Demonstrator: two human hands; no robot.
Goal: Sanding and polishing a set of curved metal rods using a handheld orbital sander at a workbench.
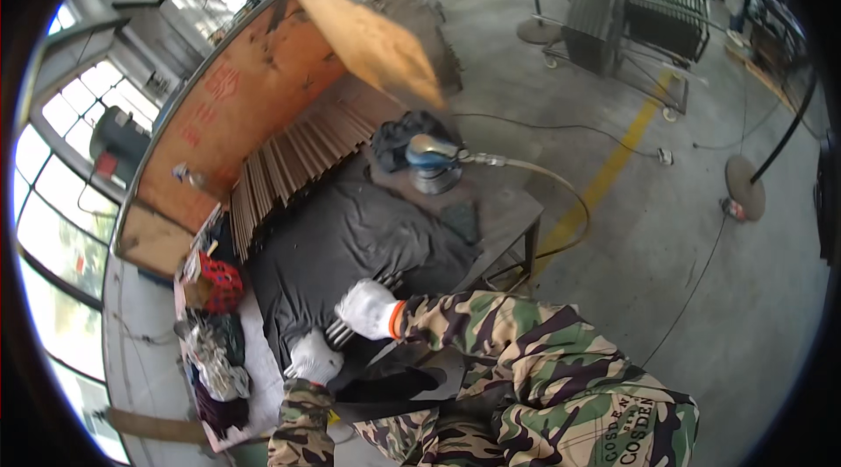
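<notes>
the rods [339, 333], a small dark bundle, lie slantwise over the black cloth [337, 226], a little below and left of the centre of the frame. the right hand [368, 309], in a white glove with an orange cuff, is wrapped around them from above; their far ends show past its knuckles. the left hand [314, 358], gloved in white too, is at their near end, lower left; its fingers are hidden, so whether it grips them cannot be told. both sleeves are camouflage.

the cloth is wrinkled and spread over the table [508, 215]. at its upper edge, near the middle of the frame, a blue sander [434, 165] stands beside a dark rag [396, 139], with its hose [565, 194] curving off to the right. left of the rag, brown slats [298, 160] lie side by side in a row before an orange board [229, 86]. a red bag [221, 283] sits at the left, above some crumpled plastic [219, 371]. at the upper right a wheeled rack [663, 16] stands on the floor near a yellow line [624, 152].
</notes>
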